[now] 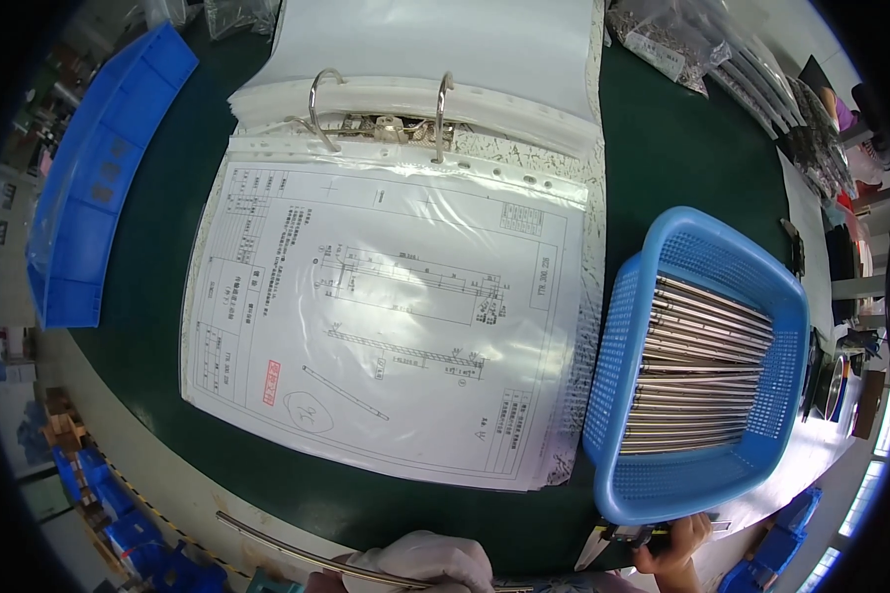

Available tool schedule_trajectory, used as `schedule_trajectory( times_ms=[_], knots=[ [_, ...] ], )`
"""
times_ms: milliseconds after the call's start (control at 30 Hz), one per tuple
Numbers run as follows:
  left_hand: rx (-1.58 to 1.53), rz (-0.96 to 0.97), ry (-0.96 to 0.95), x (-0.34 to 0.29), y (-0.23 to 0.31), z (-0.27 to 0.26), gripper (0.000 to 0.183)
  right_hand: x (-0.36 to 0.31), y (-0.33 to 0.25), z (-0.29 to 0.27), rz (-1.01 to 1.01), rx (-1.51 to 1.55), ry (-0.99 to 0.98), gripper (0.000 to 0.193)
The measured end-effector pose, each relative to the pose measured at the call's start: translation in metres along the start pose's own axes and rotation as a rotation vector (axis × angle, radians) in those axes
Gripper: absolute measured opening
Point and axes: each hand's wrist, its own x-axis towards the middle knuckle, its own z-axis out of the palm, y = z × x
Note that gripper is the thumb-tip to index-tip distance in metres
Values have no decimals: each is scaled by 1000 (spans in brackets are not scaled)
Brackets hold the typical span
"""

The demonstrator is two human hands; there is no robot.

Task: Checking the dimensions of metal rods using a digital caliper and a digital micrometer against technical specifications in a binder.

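A long thin metal rod [277,541] slants across the lower edge, its far end up to the left. My left hand [331,580] is closed on it and mostly cut off by the picture's edge. Bunched white material [420,555], a cloth or a glove, lies against the rod beside that hand. At the lower right, my right hand [677,544] is closed round a caliper [625,534] with a dark body and silver jaws. The caliper sits just below the near end of a blue plastic basket [623,494], which holds many similar metal rods [697,385].
An open ring binder with a drawing sheet [386,316] in a clear sleeve covers the middle of the green table [148,346]. A blue divided bin [104,188] stands at the left. Clear bags of metal parts [663,44] lie at the back right.
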Motion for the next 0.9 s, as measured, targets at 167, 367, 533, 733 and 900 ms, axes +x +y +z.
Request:
schedule_trajectory(
  times_ms=[167, 367, 533, 733, 900],
  knots=[
    [-7, 13, 11, 0, -1, 1, 11, -2, 1, -2, -25, -35, 0, 62],
    [-8, 12, -9, 0, 0, -1, 10, -1, 1, -1, -23, -16, -7, 61],
    [-4, 13, -12, 0, 0, -1, 9, 0, 0, -2, 9, -15, -24, 62],
    [9, 21, -16, 0, -2, -1, 9, -1, 1, -2, 0, -38, -21, 64],
    [5, 27, -22, 0, -4, -1, 9, -5, 5, -1, -8, -39, -26, 65]
  ],
)
